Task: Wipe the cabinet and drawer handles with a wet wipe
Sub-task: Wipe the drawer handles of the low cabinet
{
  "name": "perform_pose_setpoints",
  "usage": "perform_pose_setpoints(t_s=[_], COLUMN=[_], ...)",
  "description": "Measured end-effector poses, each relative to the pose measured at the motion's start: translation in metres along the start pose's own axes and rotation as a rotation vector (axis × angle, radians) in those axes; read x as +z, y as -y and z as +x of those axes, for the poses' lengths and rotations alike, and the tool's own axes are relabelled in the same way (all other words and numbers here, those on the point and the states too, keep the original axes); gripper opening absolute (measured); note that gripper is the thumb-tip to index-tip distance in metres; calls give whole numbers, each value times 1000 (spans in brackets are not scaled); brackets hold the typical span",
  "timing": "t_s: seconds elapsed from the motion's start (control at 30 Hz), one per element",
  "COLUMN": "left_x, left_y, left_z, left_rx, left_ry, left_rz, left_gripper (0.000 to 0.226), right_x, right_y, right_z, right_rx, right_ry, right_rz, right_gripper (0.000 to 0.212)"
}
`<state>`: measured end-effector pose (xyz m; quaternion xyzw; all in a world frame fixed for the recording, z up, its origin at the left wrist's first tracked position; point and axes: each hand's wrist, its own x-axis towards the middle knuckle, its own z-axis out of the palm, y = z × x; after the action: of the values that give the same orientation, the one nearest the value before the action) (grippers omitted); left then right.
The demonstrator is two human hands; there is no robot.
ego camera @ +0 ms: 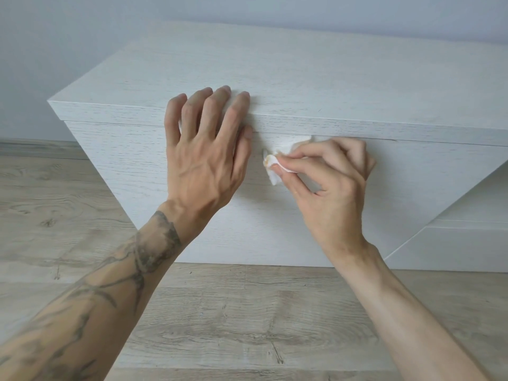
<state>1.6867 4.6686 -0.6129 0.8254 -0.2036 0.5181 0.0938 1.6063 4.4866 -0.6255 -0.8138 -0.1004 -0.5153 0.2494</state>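
a pale wood-plank floor (220, 325) is seen nearest, with room left along the foot of the cabinet; it is crossed only by a tattooed left forearm (110, 284) and the right forearm (398, 312). above it the white wood-grain cabinet front (123, 166) is met, its left corner edge slanting down toward the floor, with panel showing on both sides of the hands. at the right a lower white unit (467, 243) is set against the cabinet, and that side is closed off by it. the left hand (203, 160) is laid over the upper front, fingers spread and released, nothing held, its fingertips resting on the front edge of the top panel (275, 78). just beside its thumb the crumpled wet wipe (272, 163), marked with yellowish stains, is pinched between the thumb and curled fingers of the right hand (330, 193) and pressed to the front just under the seam. what lies beneath the wipe cannot be told. the top panel is bounded behind by a pale wall (82, 37).
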Motion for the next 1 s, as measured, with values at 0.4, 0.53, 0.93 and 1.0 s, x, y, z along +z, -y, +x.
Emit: perform_pose_setpoints(t_s=[0.4, 0.53, 0.93, 1.0], left_x=[2, 2, 3, 4], left_y=[2, 4, 3, 3], left_z=[0, -1, -1, -1], left_rx=[7, 9, 4, 5], left_ry=[-15, -2, -31, -38], left_rz=[4, -8, -5, -3], left_gripper=[41, 41, 40, 40], right_x=[3, -9, -1, 9], right_y=[4, -6, 3, 10], right_z=[2, -4, -2, 2], right_rx=[-43, -15, -24, -47], right_ry=[4, -23, -43, -29], right_rz=[-36, -50, -73, -67], right_gripper=[9, 9, 10, 11])
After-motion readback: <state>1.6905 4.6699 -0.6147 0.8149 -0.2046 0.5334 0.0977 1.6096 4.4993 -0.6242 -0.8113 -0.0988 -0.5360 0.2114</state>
